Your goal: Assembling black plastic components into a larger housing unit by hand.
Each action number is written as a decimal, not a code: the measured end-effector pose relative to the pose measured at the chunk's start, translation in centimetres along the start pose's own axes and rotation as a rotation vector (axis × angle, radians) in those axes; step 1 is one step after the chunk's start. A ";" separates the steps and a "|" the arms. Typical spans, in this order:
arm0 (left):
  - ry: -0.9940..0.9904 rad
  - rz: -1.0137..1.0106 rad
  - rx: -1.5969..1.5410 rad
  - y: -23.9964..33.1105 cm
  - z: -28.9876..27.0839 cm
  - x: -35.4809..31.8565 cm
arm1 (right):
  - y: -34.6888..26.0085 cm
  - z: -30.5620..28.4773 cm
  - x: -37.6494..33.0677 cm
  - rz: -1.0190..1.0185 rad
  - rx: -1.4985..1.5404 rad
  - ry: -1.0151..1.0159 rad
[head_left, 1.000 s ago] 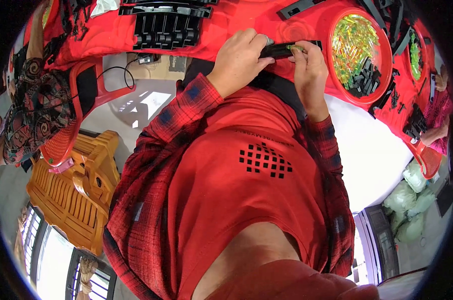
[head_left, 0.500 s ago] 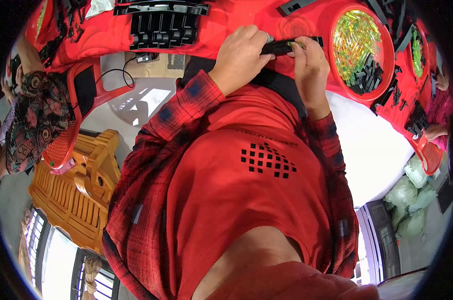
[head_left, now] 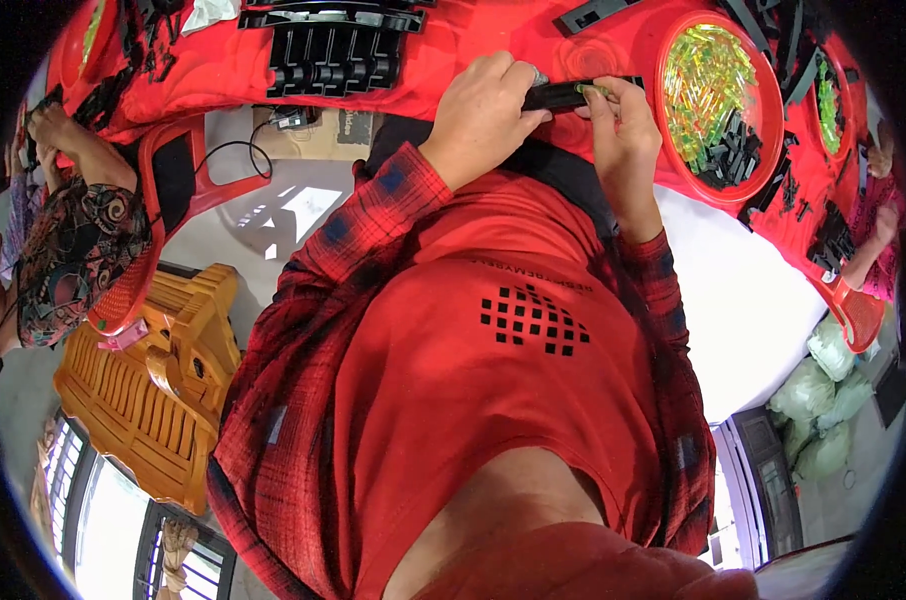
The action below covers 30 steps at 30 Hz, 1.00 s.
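Red cloth spreads between the ribbed black stack (head_left: 335,60) and the round red basket (head_left: 776,115); the table (head_left: 473,32)'s near edge runs close by the hands. There, the black bar (head_left: 553,96) lies crosswise, its right end angled slightly away from the person. The left hand (head_left: 485,112) grips its left part, fingers curled; the right hand (head_left: 625,125) pinches narrowly over it.

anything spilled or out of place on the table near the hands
Mildly: loose black pieces lie on the cloth beside the tray, which holds similar ones. They look strayed, but whether they spilled I can't tell. The strip in the left hand shows no visible damage.
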<state>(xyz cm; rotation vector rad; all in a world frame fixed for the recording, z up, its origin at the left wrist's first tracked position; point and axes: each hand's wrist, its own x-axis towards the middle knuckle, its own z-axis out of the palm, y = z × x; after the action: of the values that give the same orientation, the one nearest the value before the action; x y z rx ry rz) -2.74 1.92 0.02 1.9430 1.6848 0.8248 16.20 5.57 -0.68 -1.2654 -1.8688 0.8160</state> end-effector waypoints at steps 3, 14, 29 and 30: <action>0.000 -0.001 -0.002 -0.1 0.1 0.1 | 0.1 0.1 0.1 -0.037 -0.062 0.009; 0.004 -0.013 -0.024 0.0 0.0 0.2 | -0.1 0.1 0.4 0.001 -0.071 0.000; 0.002 0.014 -0.024 -0.1 0.1 0.4 | 0.3 0.5 0.2 -0.041 -0.103 0.031; 0.008 0.021 -0.022 0.0 0.2 0.3 | 0.4 0.4 0.2 -0.030 -0.031 0.025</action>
<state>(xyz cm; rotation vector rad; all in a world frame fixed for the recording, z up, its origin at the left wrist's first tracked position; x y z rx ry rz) -2.64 2.23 -0.08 1.9481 1.6560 0.8564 16.00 5.81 -1.16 -1.2581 -1.8827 0.7556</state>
